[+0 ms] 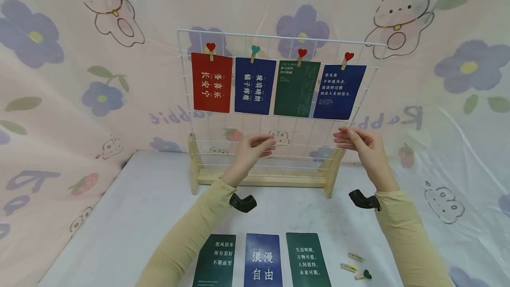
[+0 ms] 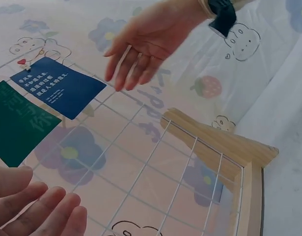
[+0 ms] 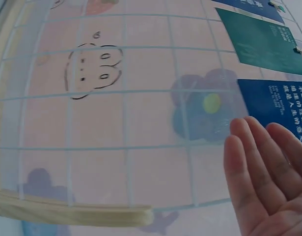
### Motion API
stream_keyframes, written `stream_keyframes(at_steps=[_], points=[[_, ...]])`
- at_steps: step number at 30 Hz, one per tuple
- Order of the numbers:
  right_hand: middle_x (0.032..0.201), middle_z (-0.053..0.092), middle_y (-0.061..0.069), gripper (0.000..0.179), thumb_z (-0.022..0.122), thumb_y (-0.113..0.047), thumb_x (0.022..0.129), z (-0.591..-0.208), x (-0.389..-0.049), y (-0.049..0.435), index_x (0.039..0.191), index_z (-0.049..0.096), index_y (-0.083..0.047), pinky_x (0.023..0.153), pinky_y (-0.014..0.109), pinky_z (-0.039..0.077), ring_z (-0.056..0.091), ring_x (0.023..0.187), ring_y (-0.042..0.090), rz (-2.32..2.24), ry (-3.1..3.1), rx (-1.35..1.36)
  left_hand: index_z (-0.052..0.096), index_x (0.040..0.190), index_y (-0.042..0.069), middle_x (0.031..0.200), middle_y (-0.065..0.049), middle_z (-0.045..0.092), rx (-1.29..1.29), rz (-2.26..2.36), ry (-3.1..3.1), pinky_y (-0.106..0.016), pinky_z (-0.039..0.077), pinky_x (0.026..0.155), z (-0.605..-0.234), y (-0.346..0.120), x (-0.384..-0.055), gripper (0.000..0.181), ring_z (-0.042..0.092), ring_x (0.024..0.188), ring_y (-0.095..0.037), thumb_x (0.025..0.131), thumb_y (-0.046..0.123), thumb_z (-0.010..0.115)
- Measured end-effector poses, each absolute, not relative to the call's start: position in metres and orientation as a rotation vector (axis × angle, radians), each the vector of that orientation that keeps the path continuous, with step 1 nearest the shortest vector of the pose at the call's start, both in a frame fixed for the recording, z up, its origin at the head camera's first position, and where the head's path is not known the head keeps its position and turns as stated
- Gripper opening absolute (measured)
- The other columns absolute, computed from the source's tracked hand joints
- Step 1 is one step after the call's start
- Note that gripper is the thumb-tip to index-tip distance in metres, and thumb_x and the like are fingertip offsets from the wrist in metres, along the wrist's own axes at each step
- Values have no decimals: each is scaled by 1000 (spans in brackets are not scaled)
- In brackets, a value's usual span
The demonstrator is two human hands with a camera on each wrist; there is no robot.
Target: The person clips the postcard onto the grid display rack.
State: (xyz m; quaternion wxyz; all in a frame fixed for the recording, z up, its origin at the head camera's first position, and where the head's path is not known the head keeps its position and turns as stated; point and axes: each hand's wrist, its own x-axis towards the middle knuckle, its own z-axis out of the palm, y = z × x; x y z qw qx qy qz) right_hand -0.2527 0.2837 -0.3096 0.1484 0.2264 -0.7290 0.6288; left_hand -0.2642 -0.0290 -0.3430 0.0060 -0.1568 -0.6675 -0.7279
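Observation:
Four cards hang in a row on a white wire grid (image 1: 279, 39): a red card (image 1: 212, 83), a blue card (image 1: 255, 85), a green card (image 1: 296, 90) and another blue card (image 1: 338, 92). Heart-topped clothespins (image 1: 303, 54) hold them by their top edges. Below the cards, in front of the grid, is my left hand (image 1: 255, 149), its fingers loosely bent with nothing in them. My right hand (image 1: 360, 143) is just under the rightmost blue card, near the grid's right edge. In the right wrist view its fingers (image 3: 254, 167) are extended and bare.
The grid stands in a wooden base (image 1: 263, 180) on a white table. In front lie two green cards (image 1: 215, 256), (image 1: 308, 260) and a blue card (image 1: 263, 265). Several small clothespins (image 1: 348, 268) lie to their right. A rabbit-and-flower cloth (image 1: 155, 79) hangs behind.

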Motion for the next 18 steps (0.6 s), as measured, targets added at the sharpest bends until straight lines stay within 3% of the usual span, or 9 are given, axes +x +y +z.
stream_keyframes(at_steps=[7,18], points=[[111,67,17,37,46,-24,102,-332,-243,288,123,59,5,85,30,52,66,97,20,1742,-2234,589,60,123,-1,111,-13,67,-480,-2269,-2130,-32,53,85,-354,-43,-256,36,65,100,-25,95,23,61],[110,68,13,41,44,-21,103,-358,-226,300,125,53,13,82,23,53,66,96,15,1655,-2342,519,64,118,0,110,-17,67,-487,-2305,-2222,-38,52,88,-371,-63,-247,30,63,104,-33,98,22,57]])
